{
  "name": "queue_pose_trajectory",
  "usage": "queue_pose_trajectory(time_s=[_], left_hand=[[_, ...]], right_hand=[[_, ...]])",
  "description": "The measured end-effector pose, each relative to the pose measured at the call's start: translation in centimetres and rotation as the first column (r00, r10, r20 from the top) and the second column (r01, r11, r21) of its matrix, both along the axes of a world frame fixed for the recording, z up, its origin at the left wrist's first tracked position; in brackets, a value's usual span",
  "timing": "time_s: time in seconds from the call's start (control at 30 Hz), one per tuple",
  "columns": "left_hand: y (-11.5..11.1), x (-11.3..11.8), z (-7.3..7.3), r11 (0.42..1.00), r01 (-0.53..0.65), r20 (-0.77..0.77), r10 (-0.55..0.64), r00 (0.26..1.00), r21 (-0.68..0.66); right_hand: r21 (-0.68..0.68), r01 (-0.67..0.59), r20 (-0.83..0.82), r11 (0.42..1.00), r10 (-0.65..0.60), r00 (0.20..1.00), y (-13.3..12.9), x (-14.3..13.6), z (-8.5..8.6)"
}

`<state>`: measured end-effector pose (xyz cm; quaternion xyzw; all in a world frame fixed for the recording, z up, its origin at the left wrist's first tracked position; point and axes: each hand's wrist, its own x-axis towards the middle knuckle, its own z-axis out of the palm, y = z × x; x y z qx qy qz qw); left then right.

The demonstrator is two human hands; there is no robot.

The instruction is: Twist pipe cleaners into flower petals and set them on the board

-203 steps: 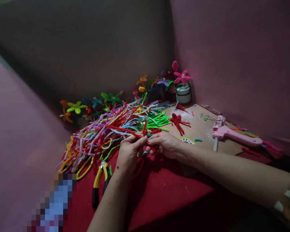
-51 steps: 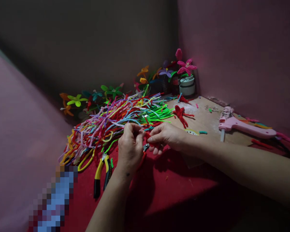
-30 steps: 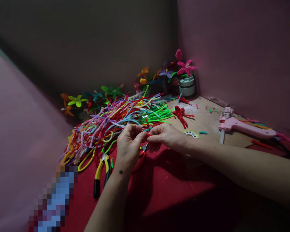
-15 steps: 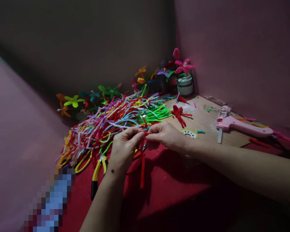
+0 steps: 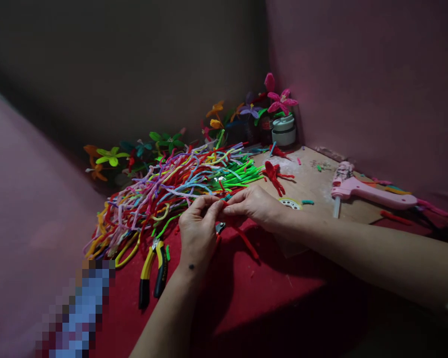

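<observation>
My left hand [image 5: 199, 223] and my right hand [image 5: 254, 206] meet at the middle of the view, each pinching a red pipe cleaner [image 5: 247, 243]. A long end of it hangs below my fingers, slanting down to the right. Just behind my hands lies a big pile of coloured pipe cleaners [image 5: 164, 174]. Pliers with yellow and black handles [image 5: 146, 276] lie left of my left wrist. A white tape roll [image 5: 290, 203] is partly hidden behind my right wrist.
A pink glue gun [image 5: 377, 193] rests on a brown board [image 5: 309, 184] at the right, near a red pipe-cleaner piece [image 5: 274, 176]. Pipe-cleaner flowers [image 5: 112, 156] and a white jar [image 5: 283, 132] stand at the back, against the walls.
The hanging red end has swung from straight down to a slant towards the right. My left hand has turned and moved slightly right, uncovering more of the pliers. The whole view has shifted slightly.
</observation>
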<state>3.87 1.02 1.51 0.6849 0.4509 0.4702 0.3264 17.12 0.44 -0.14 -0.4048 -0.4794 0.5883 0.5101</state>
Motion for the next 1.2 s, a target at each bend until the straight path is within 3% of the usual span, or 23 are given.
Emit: queue_pose_trajectory(time_s=[0.17, 0.33, 0.5, 0.7, 0.83, 1.03, 1.2], left_hand=[[0.19, -0.26, 0.04, 0.996, 0.003, -0.106, 0.006, 0.994, 0.086], [0.56, -0.37, 0.17, 0.998, 0.038, -0.135, -0.032, 0.99, 0.043], [0.5, -0.36, 0.38, 0.998, 0.046, -0.125, -0.04, 0.991, 0.043], [0.37, -0.17, 0.64, 0.98, 0.129, 0.018, -0.127, 0.992, -0.153], [0.15, 0.12, 0.29, 0.959, 0.122, -0.002, -0.126, 0.992, -0.255], [0.02, -0.09, 0.39, 0.965, 0.103, -0.087, -0.127, 0.988, -0.24], [0.23, -0.43, 0.39, 0.947, 0.164, -0.104, -0.199, 0.974, -0.277]], right_hand=[[0.031, -0.01, 0.046, 0.999, 0.009, 0.999, -0.2, -0.14, 0.2], [0.127, -0.072, 0.083, 0.989, 0.062, 0.995, -0.39, -0.08, 0.13], [0.063, -0.069, 0.015, 0.996, 0.068, 0.998, -0.3, -0.13, -0.07], [0.059, 0.069, -0.157, 0.996, -0.059, 0.986, 0.09, -0.06, 0.01], [-0.026, 0.085, -0.276, 0.996, -0.089, 0.957, 0.42, 0.04, -0.13], [0.127, 0.087, -0.181, 0.988, -0.063, 0.981, 0.48, 0.46, 0.08], [0.194, 0.155, -0.122, 0.969, -0.133, 0.984, 0.38, 0.72, 0.56]])
